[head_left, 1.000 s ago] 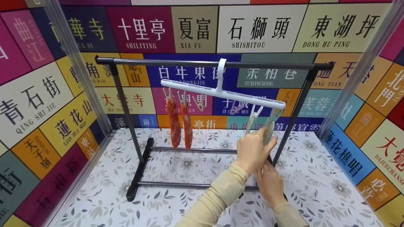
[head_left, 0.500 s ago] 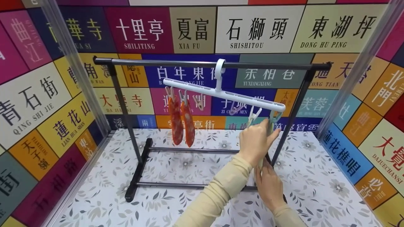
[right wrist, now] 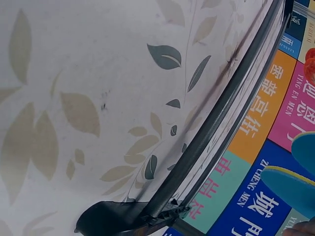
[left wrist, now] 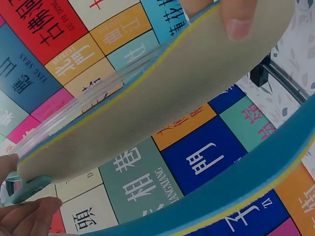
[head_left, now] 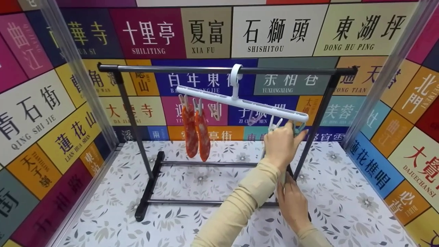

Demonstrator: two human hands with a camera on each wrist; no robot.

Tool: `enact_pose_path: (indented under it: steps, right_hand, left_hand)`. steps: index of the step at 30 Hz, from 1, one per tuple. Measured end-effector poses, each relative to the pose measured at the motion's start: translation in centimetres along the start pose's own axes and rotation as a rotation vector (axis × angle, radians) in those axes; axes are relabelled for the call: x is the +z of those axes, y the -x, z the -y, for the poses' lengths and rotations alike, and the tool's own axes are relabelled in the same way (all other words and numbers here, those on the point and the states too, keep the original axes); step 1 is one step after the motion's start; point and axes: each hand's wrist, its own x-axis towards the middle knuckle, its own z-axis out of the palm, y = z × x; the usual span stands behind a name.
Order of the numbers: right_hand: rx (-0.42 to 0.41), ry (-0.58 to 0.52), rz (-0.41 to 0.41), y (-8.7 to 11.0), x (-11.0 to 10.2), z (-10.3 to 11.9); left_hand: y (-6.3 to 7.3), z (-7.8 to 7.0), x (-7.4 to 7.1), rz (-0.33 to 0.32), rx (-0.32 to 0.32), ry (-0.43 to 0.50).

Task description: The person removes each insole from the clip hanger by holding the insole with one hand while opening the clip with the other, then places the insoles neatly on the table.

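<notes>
In the head view, my left hand point(head_left: 283, 144) is up near the right end of a white clip hanger point(head_left: 236, 101). Its thumb and fingers pinch a green clothespin point(left wrist: 33, 189), whose jaws overlap the tip of a shoe insole point(left wrist: 147, 93), grey-beige on one face with a blue and yellow edge. Lower down, my right hand point(head_left: 294, 202) grips the insole's other end; its thumb point(left wrist: 239, 22) lies on the beige face. A second insole point(left wrist: 236, 184), blue with a yellow edge, hangs alongside by a white clothespin point(head_left: 274, 124), mostly hidden behind my left hand in the head view.
The hanger hooks over the top bar point(head_left: 171, 69) of a black rack point(head_left: 151, 192). Two red sausage-like pieces point(head_left: 189, 133) hang from its left clips. Between them and my hands, a beige clip point(head_left: 215, 111) and a purple clip point(head_left: 252, 118) hold nothing. Patterned walls surround the floral tabletop point(head_left: 113, 219).
My left hand has risen closer to the hanger bar and now covers more of the green clothespin. My right hand stays low on the insole. The red pieces sway slightly.
</notes>
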Motion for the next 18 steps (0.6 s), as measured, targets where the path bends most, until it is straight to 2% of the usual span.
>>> enact_pose_path:
  steps: [10,18]
  right_hand:
    - [-0.022,0.002,-0.025,0.15,0.03,-0.10]
    - [0.020,-0.007,-0.009,0.61,0.05,-0.04]
  left_hand:
    - [-0.05,0.07,0.70,-0.031,0.008,0.027]
    - [-0.04,0.33,0.73,-0.063,0.034,0.011]
